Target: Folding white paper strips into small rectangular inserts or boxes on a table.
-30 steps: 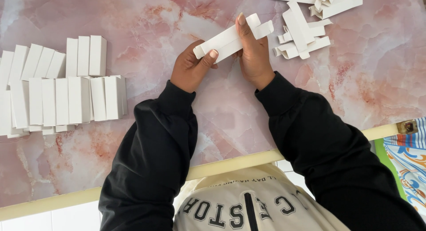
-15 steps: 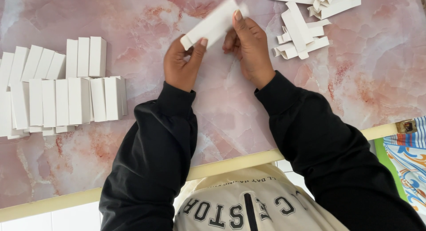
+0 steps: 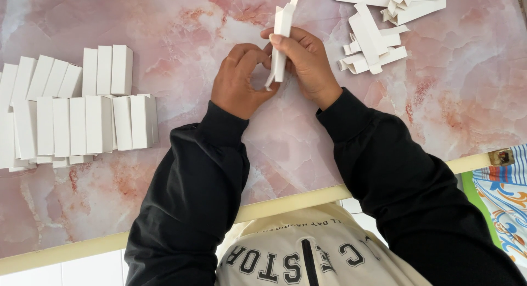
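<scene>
We hold a small white carton blank upright between both hands above the pink marbled tabletop; our right hand pinches it about the middle, thumb across the front panel and fingers behind, while our left hand is curled closed around its lower end, fingertips working at the bottom flap; the top flap stands open and points away from us. To our left the folded white boxes lie in close rows, touching one another; to our upper right the heap of flat unfolded blanks sits loose and overlapping, near our right hand but apart from it. We judge the risks to be small but real; the thin card could crease in the wrong place if our right thumb presses too hard on the panel; the bottom flap could tear or buckle if our left fingers force it in askew; and a sweep of our right sleeve could scatter the loose heap, since nothing holds those pieces in place.
</scene>
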